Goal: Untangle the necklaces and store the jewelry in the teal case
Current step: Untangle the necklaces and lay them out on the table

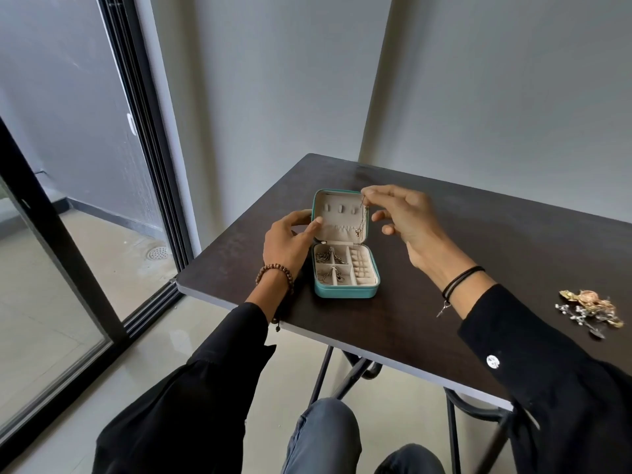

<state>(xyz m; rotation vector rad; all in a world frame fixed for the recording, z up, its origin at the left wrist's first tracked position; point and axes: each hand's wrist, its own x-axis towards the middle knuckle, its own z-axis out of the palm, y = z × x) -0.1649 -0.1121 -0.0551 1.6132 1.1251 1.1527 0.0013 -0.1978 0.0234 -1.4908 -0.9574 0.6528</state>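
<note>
— Necklace (363,217), where's it at?
— Right hand (403,217) pinches its top; dangles vs. open teal case (345,290) lid (338,200), prob. for hooking. Left hand (290,237) grips lid edge, steadying.

Soft even daylight from the glass door (51,206) at left, faint shadows, sharp centre, wide-angle bending at edges
</note>
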